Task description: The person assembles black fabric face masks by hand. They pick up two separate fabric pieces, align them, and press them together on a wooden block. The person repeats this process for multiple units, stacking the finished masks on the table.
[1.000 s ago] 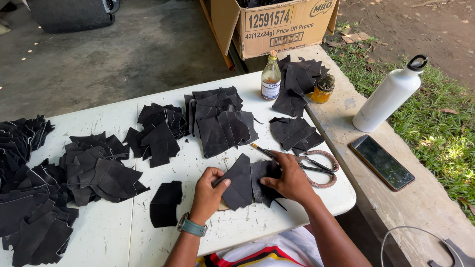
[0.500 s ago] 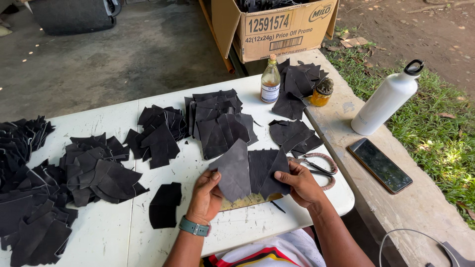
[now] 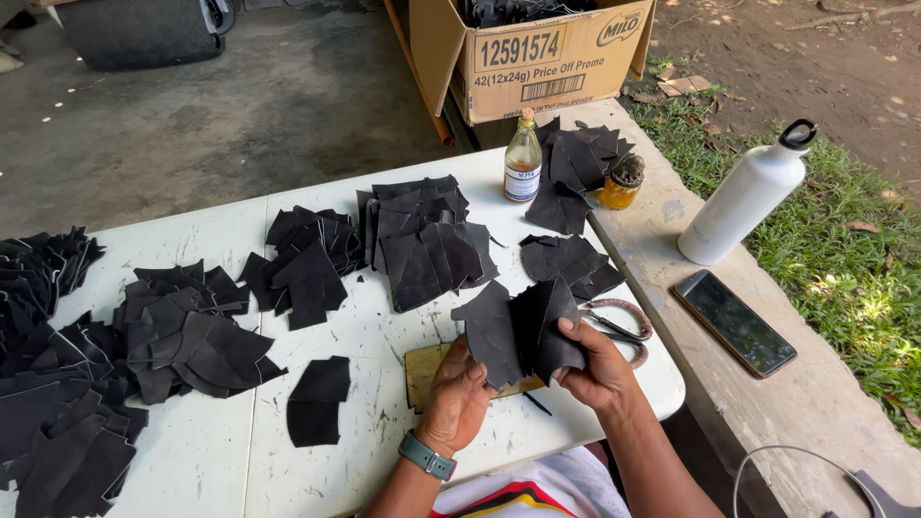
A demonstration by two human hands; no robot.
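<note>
Seen from above, two bare hands are raised just over the near edge of a white folding table, and black leather-like cut pieces are held between them. The left hand, with a teal wristband, is closed on the lower left edge of one piece; the fingers are curled together with the thumb pressed on top. The right hand is clamped on the folded right-hand piece, the thumb laid across its face and the fingers hidden behind. The pieces appear to be lifted and overlapped so that their edges can be matched. Directly beneath them a small tan board lies on the table, and scissors with reddish handles lie just to the right. Fanned stacks of similar black pieces are spread across the far and left parts of the table, apparently sorted by shape, and one single piece lies near the left hand. A small glass bottle and an amber jar stand at the far right. To the right, on a bare concrete bench, a white metal bottle and a dark phone rest. Beyond are a cardboard box, a concrete floor, grass and bare earth.
</note>
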